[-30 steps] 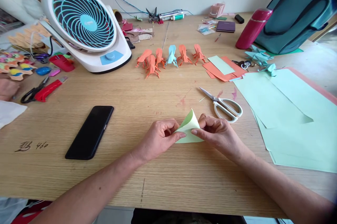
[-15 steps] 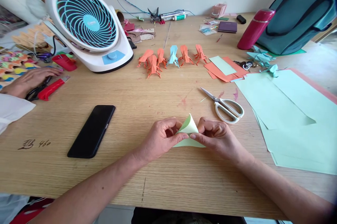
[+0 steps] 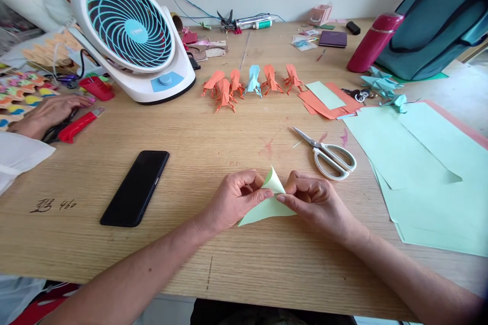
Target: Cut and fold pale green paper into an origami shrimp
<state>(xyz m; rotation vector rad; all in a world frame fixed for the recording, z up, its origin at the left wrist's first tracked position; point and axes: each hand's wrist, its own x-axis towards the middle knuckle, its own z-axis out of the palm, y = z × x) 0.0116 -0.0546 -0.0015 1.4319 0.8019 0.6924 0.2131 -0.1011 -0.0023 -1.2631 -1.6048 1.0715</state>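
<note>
A small pale green sheet of paper (image 3: 267, 211) is pinched between both hands above the front of the table, its upper corner curled over toward me. My left hand (image 3: 238, 197) grips it from the left, thumb on the near side. On the other side, my right hand (image 3: 313, 197) has thumb and fingers closed on the fold. The two thumb tips nearly meet at the middle. White-handled scissors (image 3: 318, 154) lie just beyond my right hand, blades pointing away and left. Part of the paper is hidden behind my fingers.
Several folded orange paper figures (image 3: 224, 92) and a blue one (image 3: 253, 81) stand farther back. A phone (image 3: 135, 187) lies left, below a fan (image 3: 160, 60). Large green sheets (image 3: 430, 203) cover the right. Another person's hand (image 3: 46, 111) rests at far left by a red-handled tool (image 3: 78, 126).
The paper's lower part has swung out to the left and shows more below my left hand. Its curled top looks narrower. Both hands keep their pinch; the whole view has shifted slightly.
</note>
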